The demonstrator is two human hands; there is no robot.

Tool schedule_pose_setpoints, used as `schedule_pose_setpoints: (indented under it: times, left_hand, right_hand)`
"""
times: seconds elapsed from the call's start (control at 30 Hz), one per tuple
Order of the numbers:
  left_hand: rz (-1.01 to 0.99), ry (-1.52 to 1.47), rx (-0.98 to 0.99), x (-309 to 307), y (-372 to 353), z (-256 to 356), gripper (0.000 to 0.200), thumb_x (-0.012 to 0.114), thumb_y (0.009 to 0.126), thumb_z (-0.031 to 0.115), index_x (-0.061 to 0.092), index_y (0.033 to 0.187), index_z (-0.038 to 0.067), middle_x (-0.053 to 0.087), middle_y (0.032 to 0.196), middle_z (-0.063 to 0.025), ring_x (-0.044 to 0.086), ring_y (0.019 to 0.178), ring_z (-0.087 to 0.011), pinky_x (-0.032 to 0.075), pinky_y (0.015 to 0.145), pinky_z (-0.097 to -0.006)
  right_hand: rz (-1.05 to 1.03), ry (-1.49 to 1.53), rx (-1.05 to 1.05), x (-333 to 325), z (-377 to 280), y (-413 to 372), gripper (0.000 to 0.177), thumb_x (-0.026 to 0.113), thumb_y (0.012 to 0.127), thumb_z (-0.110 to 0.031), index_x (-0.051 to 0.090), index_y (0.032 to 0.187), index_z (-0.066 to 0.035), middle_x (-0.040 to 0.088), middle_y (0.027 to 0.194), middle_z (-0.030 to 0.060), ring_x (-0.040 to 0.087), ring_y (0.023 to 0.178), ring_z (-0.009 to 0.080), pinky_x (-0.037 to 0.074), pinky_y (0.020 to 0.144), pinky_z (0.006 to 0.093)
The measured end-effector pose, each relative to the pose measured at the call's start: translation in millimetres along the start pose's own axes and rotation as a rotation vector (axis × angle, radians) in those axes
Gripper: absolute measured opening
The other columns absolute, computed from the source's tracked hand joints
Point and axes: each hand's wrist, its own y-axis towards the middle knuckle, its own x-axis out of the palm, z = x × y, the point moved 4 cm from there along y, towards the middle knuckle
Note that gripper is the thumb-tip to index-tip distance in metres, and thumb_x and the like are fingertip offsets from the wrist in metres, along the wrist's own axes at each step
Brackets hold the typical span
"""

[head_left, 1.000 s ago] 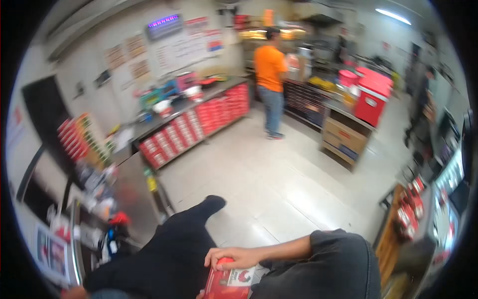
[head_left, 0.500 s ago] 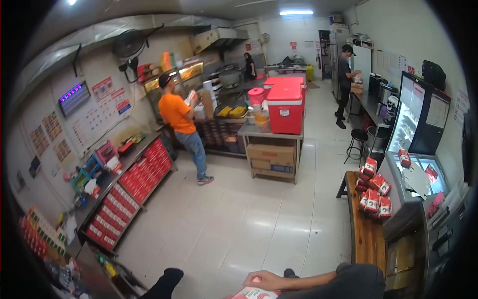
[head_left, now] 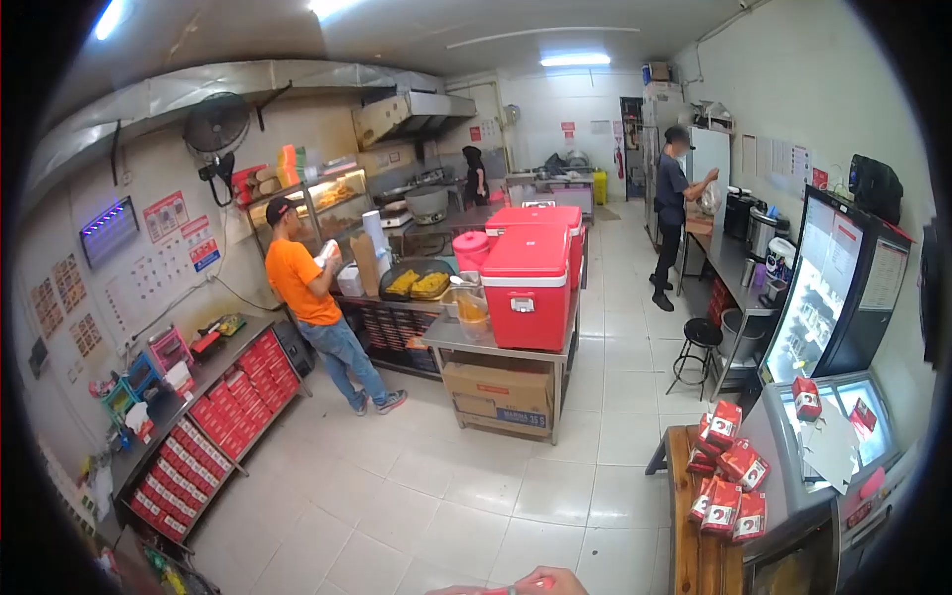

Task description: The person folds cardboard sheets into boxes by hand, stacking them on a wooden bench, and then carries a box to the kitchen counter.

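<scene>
At the bottom edge of the head view my right hand point(head_left: 551, 581) shows only in part, its fingers curled against a red-and-white carton point(head_left: 499, 591). Just a thin red strip of that carton is inside the frame. To its left, a sliver of skin that looks like my left hand point(head_left: 454, 591) lies along the border, with its fingers cut off from sight. Nearest on the right, several red-and-white cartons point(head_left: 722, 504) are piled on a wooden bench point(head_left: 684, 570).
A steel table point(head_left: 565, 362) bears red coolers point(head_left: 526, 297), with a cardboard box point(head_left: 499, 395) beneath. Red cartons fill shelves point(head_left: 183, 476) on the left. A person in orange point(head_left: 302, 283) stands by the food counter; another person point(head_left: 672, 188) works at the right counter. A black stool point(head_left: 699, 337) stands nearby.
My view has tilted up, so my hands and the carton have slid almost out of the bottom edge, and my legs are out of sight. The person at the right counter has raised a hand.
</scene>
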Motion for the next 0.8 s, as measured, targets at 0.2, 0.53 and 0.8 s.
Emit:
schedule_pose_setpoints:
  times: [0.2,0.53,0.8]
  left_hand:
    - [-0.188,-0.096,0.115,41.2,141.7,29.9,0.035,0.056,0.101,0.030,0.070,0.109,-0.001,0.070,0.094,-0.0034,0.061,0.091,-0.0139,0.049,0.087,-0.0293]
    - [-0.433,-0.160,0.050,71.9,406.3,93.5,0.031,0.050,0.105,0.024,0.066,0.111,-0.002,0.066,0.123,-0.0103,0.060,0.109,-0.0137,0.048,0.096,-0.0305]
    - [-0.756,-0.076,0.126,134.2,575.3,141.3,0.028,0.050,0.104,0.022,0.066,0.111,-0.001,0.068,0.119,-0.0113,0.060,0.114,-0.0170,0.045,0.102,-0.0326]
  right_hand:
    - [0.278,0.062,0.096,-78.0,-15.8,43.2,0.014,0.066,0.095,-0.013,0.067,0.092,0.001,0.068,0.081,0.0050,0.062,0.075,0.0116,0.052,0.069,0.0266]
    - [0.693,0.087,0.016,-207.6,-48.9,200.4,0.034,0.047,0.105,-0.026,0.064,0.102,0.003,0.070,0.090,0.0110,0.065,0.079,0.0152,0.052,0.070,0.0291]
    - [1.018,0.372,-0.055,-300.4,-38.1,282.6,0.025,0.043,0.106,-0.025,0.056,0.100,-0.004,0.066,0.094,0.0123,0.065,0.083,0.0202,0.054,0.074,0.0328]
